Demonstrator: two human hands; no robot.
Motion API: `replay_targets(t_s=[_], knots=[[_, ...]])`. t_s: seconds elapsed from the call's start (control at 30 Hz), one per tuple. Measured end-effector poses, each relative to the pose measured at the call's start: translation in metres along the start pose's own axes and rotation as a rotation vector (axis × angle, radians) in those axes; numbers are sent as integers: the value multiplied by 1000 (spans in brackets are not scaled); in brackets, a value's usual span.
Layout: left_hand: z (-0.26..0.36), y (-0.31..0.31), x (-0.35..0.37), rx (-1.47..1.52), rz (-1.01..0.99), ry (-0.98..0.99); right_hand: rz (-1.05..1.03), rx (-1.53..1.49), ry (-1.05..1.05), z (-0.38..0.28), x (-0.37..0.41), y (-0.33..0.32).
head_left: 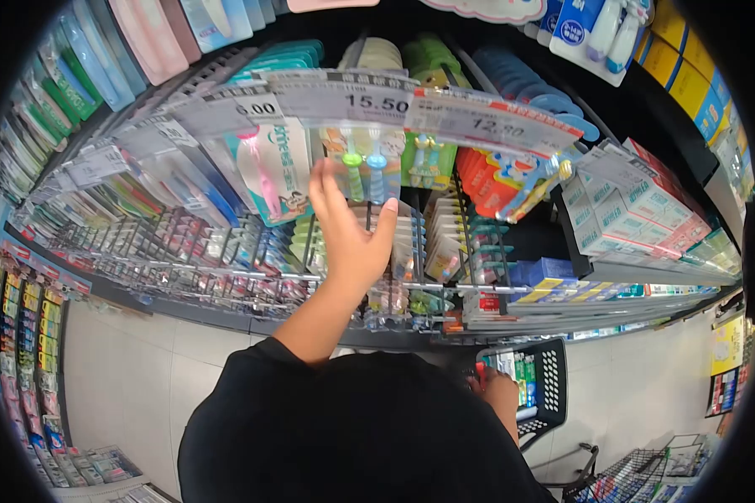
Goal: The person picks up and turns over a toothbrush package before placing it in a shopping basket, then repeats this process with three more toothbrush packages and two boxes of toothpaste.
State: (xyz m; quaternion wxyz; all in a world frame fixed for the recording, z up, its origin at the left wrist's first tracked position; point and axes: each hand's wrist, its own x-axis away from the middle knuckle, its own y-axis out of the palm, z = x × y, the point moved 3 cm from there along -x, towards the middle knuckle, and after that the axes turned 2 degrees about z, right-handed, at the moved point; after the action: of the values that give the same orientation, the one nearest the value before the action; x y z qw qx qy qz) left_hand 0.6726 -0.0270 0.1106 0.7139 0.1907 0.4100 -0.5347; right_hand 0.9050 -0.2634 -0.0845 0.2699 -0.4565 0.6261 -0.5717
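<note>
**Left hand raised to a hanging toothbrush pack**

The left hand (350,228) is up with fingers spread and thumb out, clasping nothing. Its fingertips reach the two-brush toothbrush pack (365,163), which hangs just below the 15.50 price tag (376,102). Far below that tag and to its right, the right hand (501,396) rests at the black shopping basket (552,377). Whether it grips anything cannot be told.

We're reading 15.50 on the middle price tag (376,102), 12.80 on the right-hand tag (497,126), and a partly hidden "6.00" on the left-hand tag (257,107).
</note>
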Motion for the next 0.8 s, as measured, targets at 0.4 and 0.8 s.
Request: replay_targets(t_s=[0.4,0.8], knots=[[-26,23,-1,758,-20,-385,62,-8,-39,8,0,12],[11,-26,7,903,46,-375,66,14,-66,5,-1,9]])
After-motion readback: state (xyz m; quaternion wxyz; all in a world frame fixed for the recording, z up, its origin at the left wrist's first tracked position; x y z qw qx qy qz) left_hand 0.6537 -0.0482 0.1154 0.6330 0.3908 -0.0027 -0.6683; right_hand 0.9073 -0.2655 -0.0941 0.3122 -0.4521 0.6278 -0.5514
